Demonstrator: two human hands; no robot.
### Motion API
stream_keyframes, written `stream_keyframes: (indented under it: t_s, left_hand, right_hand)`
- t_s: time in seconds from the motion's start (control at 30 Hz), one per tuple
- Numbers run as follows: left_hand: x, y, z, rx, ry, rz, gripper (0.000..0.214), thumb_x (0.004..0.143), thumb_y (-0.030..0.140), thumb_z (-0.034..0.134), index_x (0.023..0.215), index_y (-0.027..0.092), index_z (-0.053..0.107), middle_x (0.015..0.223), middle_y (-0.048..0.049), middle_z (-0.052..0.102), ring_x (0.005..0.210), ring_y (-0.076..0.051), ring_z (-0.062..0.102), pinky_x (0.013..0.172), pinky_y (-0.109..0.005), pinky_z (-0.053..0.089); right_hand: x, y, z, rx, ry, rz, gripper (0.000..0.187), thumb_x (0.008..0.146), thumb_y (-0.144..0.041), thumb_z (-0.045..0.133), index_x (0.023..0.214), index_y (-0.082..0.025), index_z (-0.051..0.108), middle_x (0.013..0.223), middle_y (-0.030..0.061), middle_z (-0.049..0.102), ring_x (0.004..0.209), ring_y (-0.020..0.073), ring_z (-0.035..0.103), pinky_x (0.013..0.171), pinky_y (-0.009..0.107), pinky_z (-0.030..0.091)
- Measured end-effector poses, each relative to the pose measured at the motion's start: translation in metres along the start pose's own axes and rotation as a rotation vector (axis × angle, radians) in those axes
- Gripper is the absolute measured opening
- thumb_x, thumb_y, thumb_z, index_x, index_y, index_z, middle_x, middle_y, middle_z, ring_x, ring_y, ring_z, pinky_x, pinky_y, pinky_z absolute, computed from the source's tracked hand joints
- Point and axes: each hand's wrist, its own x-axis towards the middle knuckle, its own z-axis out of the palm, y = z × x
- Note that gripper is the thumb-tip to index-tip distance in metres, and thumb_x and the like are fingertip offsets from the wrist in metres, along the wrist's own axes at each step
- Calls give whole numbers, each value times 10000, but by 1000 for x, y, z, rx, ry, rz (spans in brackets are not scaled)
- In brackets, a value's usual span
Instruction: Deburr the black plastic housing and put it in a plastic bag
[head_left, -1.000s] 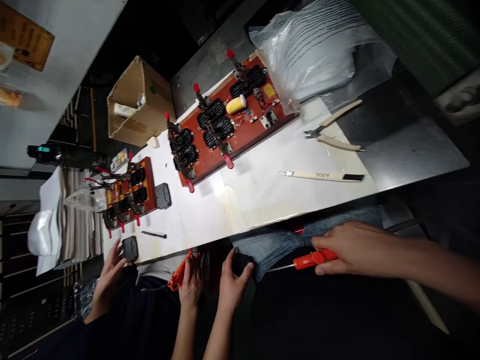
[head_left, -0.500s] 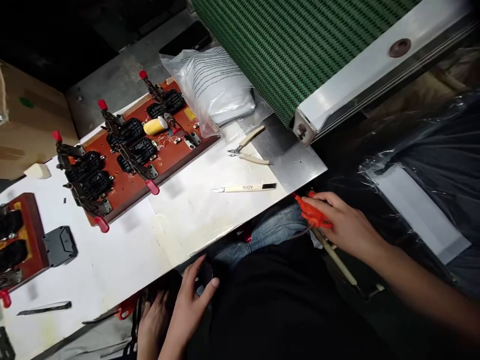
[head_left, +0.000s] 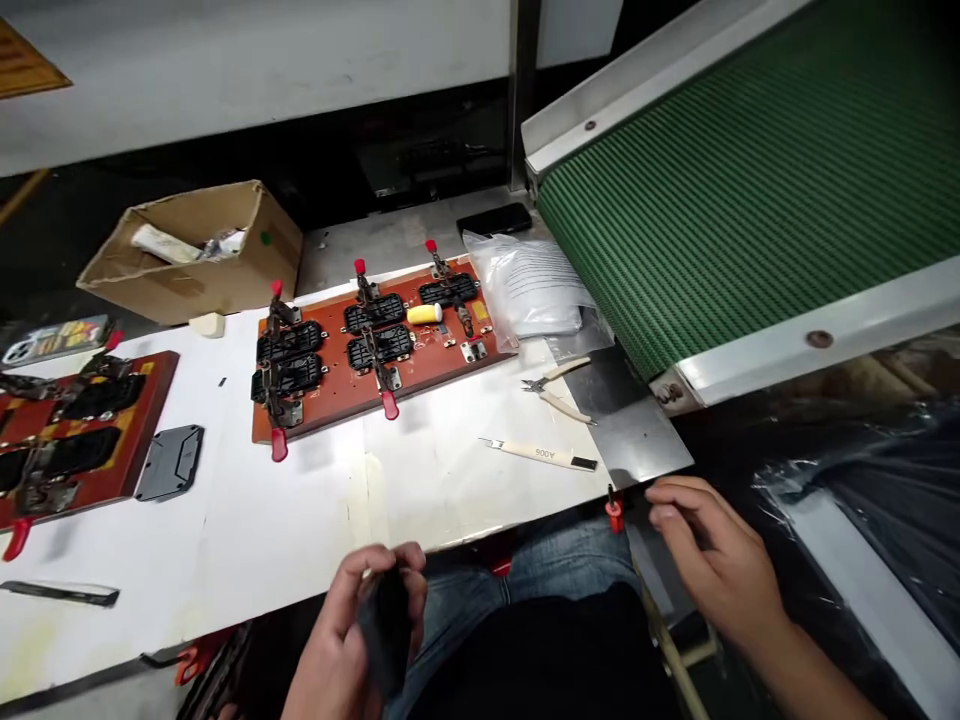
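My left hand (head_left: 337, 630) is closed around a dark flat plastic piece (head_left: 386, 630), held upright in front of the table's near edge; motion blurs its details. My right hand (head_left: 720, 555) is off the table's right corner, with fingers loosely curled, a gap between thumb and forefinger, and nothing visible in it. Just left of it, an orange-red tool (head_left: 615, 512) sits at the table edge, mostly hidden from view. On the white tabletop nearby lie a cream-handled craft knife (head_left: 540, 454) marked A006 and a pair of cream-handled side cutters (head_left: 561, 390).
A red-brown fixture board (head_left: 337, 395) carries black parts under red-tipped toggle clamps; another board (head_left: 150, 400) stands left. Between them lies a dark grey cover (head_left: 171, 462). A plastic bag (head_left: 540, 290), cardboard box (head_left: 217, 285) and green conveyor belt (head_left: 750, 200) stand behind.
My right hand has let go of the orange-red tool, which stays by the table edge. My left hand has lifted the dark piece. The camera view has tilted up and levelled.
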Motion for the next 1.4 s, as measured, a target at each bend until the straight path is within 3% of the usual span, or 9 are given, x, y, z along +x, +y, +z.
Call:
stream_keyframes:
  t_s: [0.07,0.17,0.27,0.43,0.57,0.7,0.87,1.07,1.4]
  left_hand:
    - [23,12,5,46,75,40,563,795,591,816,1210,306,565,888,2,636,602,-120,578,551,-252,450]
    - [60,17,5,225,82,164,600,816,572,800,1296,274,598,764,64,566,558,-108,591,611,-262,477]
    - [83,10,-1,464,24,256,575,873,604,718,1320,256,619,741,42,646,615,-151,634,657,-290,510]
    - [84,-8,-9,609,-1,426,448,954,561,620,1286,266,676,1038,-42,767,878,-209,724,855,-351,575]
    - [79,-10,-9,516,-13,520,342,988,474,611,1257,277,687,1172,-45,755,1011,-209,725,951,-357,581]
    - [81,-8,-11,469,-45,565,272,999,408,622,1250,319,676,1156,-8,747,1000,-171,723,922,-308,582]
    - [82,-12,-14,469,-68,619,257,1013,355,616,1268,372,640,1156,33,741,1025,-124,715,895,-238,564]
    - [83,-13,-13,449,-64,643,254,1016,341,612,1266,377,636,1156,32,742,1041,-123,713,900,-228,559]
    - [86,-17,-15,450,-60,479,338,960,478,666,1267,337,668,1216,-22,738,1093,-200,710,941,-322,560]
  right_hand:
    - [32,-42,8,29,-68,-203,243,1054,-304,466,1210,-307,652,1262,81,692,1191,249,676,1059,422,563]
    - [110,-82,42,-156,-104,-309,449,1055,-298,418,1480,-207,528,1610,113,501,1507,277,465,1284,469,406]
    - [196,-91,76,-387,-73,-267,573,1003,-210,446,1550,-38,443,1717,197,321,1612,364,269,1342,519,285]
    - [270,-83,99,-464,37,-310,570,916,-137,504,1469,4,519,1633,222,431,1553,400,349,1290,531,316]
    - [276,-77,100,-481,162,-338,354,933,-225,486,1157,-58,704,1250,200,680,1270,361,613,1112,595,472]
    - [276,-72,99,-490,254,-348,359,979,-329,459,1006,-80,717,984,172,684,1029,311,668,976,511,510]
    - [275,-74,98,-507,293,-341,293,934,-369,541,946,-138,720,969,155,712,950,285,636,930,440,512]
    - [270,-80,99,-504,311,-305,397,963,-354,424,1048,-127,739,1024,188,743,949,299,648,944,445,511]
    - [243,-93,99,-365,338,-195,392,939,-520,533,993,-159,678,992,179,712,944,321,621,916,463,487]
